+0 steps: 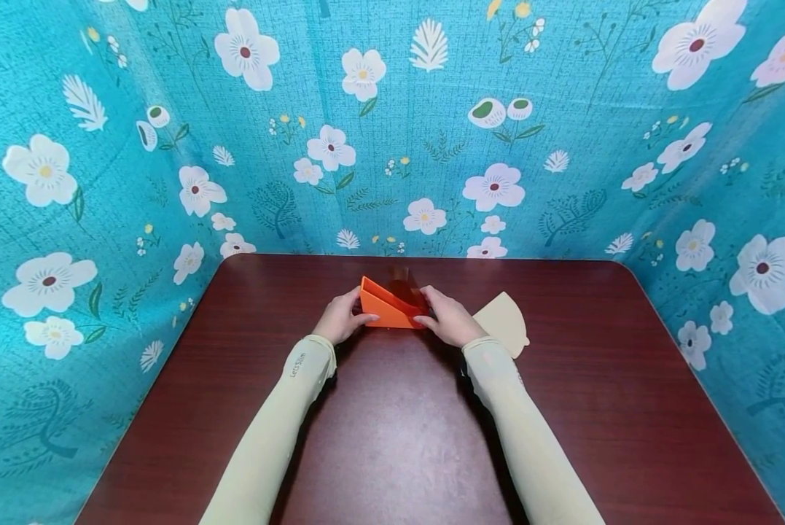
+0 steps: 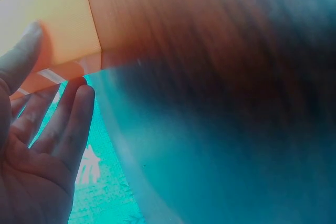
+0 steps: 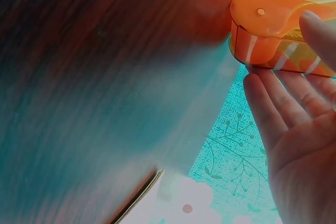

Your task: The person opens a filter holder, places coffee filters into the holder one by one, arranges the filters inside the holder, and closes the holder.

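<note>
An orange wedge-shaped container (image 1: 388,313) stands at the far middle of the table, its tall end at the left. A see-through brown lid (image 1: 402,284) is swung up behind it. My left hand (image 1: 341,318) holds the tall left end, thumb on the near side. At the narrow right end, my right hand (image 1: 450,318) grips it with the thumb in front. The right wrist view shows the rounded end (image 3: 254,11) with a small pin, thumb on one face and fingers along the other.
A cream fan-shaped piece (image 1: 506,321) with a small tab lies flat just right of my right hand, partly behind the wrist. The dark red-brown table (image 1: 392,437) ends at a flowered blue curtain (image 1: 392,109) at the back and sides.
</note>
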`<move>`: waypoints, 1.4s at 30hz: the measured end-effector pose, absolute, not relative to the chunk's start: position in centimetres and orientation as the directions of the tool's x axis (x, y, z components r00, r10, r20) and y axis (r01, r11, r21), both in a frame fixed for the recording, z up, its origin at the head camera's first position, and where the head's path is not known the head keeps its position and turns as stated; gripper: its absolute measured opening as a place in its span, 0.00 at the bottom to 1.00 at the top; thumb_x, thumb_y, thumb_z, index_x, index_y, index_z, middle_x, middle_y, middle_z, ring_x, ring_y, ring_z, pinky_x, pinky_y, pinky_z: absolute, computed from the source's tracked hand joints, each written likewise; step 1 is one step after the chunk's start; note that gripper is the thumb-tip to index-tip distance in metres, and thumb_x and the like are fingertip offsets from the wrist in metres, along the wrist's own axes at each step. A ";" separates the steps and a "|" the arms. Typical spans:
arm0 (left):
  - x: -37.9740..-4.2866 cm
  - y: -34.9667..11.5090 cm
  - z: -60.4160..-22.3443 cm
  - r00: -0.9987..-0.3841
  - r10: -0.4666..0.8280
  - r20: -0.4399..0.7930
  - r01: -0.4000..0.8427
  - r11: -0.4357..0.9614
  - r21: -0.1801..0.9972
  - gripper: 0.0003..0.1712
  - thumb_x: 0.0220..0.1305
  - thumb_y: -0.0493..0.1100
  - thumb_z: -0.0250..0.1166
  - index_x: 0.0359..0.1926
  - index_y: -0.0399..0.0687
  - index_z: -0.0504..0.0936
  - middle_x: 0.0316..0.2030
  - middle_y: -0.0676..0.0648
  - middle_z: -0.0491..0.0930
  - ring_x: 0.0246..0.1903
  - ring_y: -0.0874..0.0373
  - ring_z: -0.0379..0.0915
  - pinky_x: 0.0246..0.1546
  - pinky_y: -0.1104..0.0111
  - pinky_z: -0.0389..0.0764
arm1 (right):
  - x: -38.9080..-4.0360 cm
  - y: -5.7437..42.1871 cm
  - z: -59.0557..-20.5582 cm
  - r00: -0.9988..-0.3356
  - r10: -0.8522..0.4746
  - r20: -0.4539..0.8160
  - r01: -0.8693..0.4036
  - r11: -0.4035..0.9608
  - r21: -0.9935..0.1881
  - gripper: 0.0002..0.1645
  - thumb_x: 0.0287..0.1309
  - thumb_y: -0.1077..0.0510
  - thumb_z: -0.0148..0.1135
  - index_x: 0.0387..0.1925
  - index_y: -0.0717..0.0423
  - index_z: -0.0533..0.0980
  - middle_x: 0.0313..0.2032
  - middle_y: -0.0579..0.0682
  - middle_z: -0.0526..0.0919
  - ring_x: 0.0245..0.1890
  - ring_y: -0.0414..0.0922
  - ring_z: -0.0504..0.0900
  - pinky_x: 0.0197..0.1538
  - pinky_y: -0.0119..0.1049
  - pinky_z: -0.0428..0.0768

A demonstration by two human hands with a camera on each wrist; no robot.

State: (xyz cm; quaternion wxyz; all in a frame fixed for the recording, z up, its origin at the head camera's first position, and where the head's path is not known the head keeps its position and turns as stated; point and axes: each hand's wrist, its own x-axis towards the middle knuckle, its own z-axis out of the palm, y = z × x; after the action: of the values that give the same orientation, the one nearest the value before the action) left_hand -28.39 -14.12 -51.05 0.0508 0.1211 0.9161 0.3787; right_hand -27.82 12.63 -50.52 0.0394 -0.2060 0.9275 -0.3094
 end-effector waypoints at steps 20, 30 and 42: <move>-28.4 -14.1 -51.1 -0.964 0.264 0.003 0.188 0.679 0.709 0.30 0.64 0.47 0.74 0.64 0.51 0.75 0.54 0.45 0.85 0.52 0.48 0.81 0.63 0.54 0.80 | -27.6 13.4 -50.2 -0.930 -0.369 -0.009 -0.277 0.714 -0.643 0.31 0.66 0.54 0.70 0.64 0.50 0.65 0.60 0.56 0.81 0.61 0.55 0.83 0.66 0.54 0.78; -28.4 -14.3 -50.8 -0.967 0.255 -0.010 0.174 0.690 0.703 0.30 0.64 0.47 0.74 0.64 0.51 0.75 0.53 0.46 0.85 0.51 0.48 0.80 0.62 0.55 0.80 | -27.7 13.7 -50.4 -0.932 -0.362 -0.009 -0.270 0.713 -0.647 0.33 0.66 0.53 0.70 0.66 0.51 0.64 0.61 0.57 0.82 0.61 0.55 0.82 0.68 0.54 0.77; -28.5 -14.2 -51.0 -0.964 0.267 0.004 0.194 0.690 0.698 0.30 0.64 0.47 0.74 0.64 0.50 0.75 0.54 0.45 0.85 0.52 0.48 0.81 0.63 0.54 0.80 | -27.5 14.5 -50.8 -0.931 -0.364 0.032 -0.297 0.702 -0.647 0.25 0.65 0.54 0.71 0.58 0.57 0.72 0.51 0.59 0.88 0.55 0.56 0.86 0.65 0.53 0.79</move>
State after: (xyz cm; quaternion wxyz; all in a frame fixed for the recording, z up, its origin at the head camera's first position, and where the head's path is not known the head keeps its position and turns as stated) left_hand -28.46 -14.21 -51.01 0.0486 0.1255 0.9179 0.3733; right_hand -27.53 14.51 -50.82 0.0492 -0.1795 0.9212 -0.3416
